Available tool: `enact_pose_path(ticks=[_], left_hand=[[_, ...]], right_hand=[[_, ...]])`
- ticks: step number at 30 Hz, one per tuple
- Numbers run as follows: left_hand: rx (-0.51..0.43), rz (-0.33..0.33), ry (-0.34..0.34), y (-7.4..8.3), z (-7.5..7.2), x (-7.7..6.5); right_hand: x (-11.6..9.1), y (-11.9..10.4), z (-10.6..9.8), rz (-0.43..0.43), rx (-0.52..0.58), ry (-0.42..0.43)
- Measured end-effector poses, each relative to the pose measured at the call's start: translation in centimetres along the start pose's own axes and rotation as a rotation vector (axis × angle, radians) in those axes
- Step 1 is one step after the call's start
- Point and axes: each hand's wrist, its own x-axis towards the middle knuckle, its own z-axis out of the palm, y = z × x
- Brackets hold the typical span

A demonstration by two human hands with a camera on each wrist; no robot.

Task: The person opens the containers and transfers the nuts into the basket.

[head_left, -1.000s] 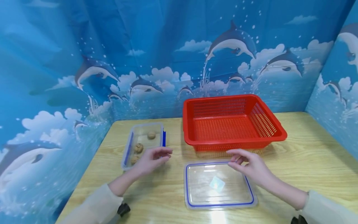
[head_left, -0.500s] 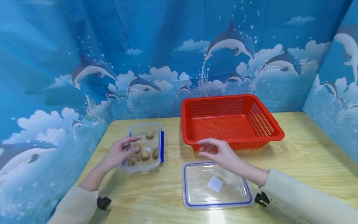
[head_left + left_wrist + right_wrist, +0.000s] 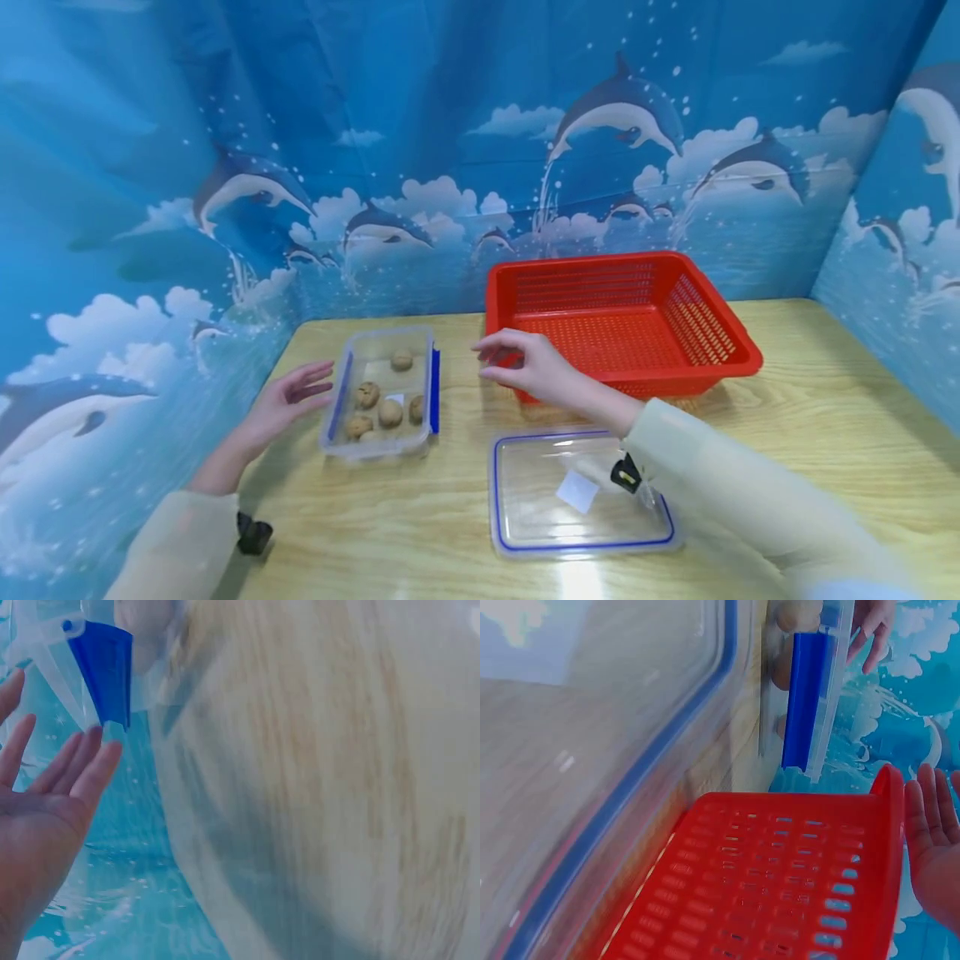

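A clear plastic container (image 3: 378, 450) with blue side clips stands on the left of the table, holding several walnuts (image 3: 390, 412). Just left of its wall is my left hand (image 3: 281, 404), fingers loosely bent and holding nothing; in the left wrist view that palm (image 3: 37, 825) faces the blue clip (image 3: 105, 671). My right hand (image 3: 536, 362) hovers at the near left corner of the red plastic basket (image 3: 622, 379), with nothing in its relaxed fingers. Below the right forearm lies the clear lid (image 3: 525, 500) with a blue seal, partly covered by the sleeve.
Wood-grain table (image 3: 405, 525) lies under everything. A dolphin-print sheet (image 3: 450, 125) rises behind the table and along both sides. Small dark cameras are strapped at each wrist. A pale square (image 3: 577, 492) shows on the lid.
My left hand has moved left, from beside the container's right side, across it, to its left. My right hand has moved left and away from me, from the lid to the basket's corner.
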Motion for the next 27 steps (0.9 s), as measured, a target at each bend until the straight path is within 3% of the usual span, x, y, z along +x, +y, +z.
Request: enact_pose_path(ticks=[4, 9, 14, 22, 27], left_hand=[[-0.062, -0.039, -0.073, -0.7, -0.3, -0.2], [-0.034, -0.089, -0.132, -0.8, -0.4, -0.1], [0.013, -0.122, -0.148, -0.9, -0.3, 0.0], [-0.104, -0.188, -0.174, -1.1, -0.4, 0.0], [-0.103, -0.201, -0.173, -1.0, -0.2, 0.0]], right_hand=[[1.7, 0.4, 1.2, -0.015, 0.013, -0.052], [3.6, 0.4, 2.8, -0.007, -0.014, -0.129], [5.5, 0.2, 4.5, -0.014, -0.081, -0.206], [7.8, 0.0, 7.3, -0.013, -0.173, -0.391], [8.5, 0.4, 8.9, -0.004, -0.147, -0.463]])
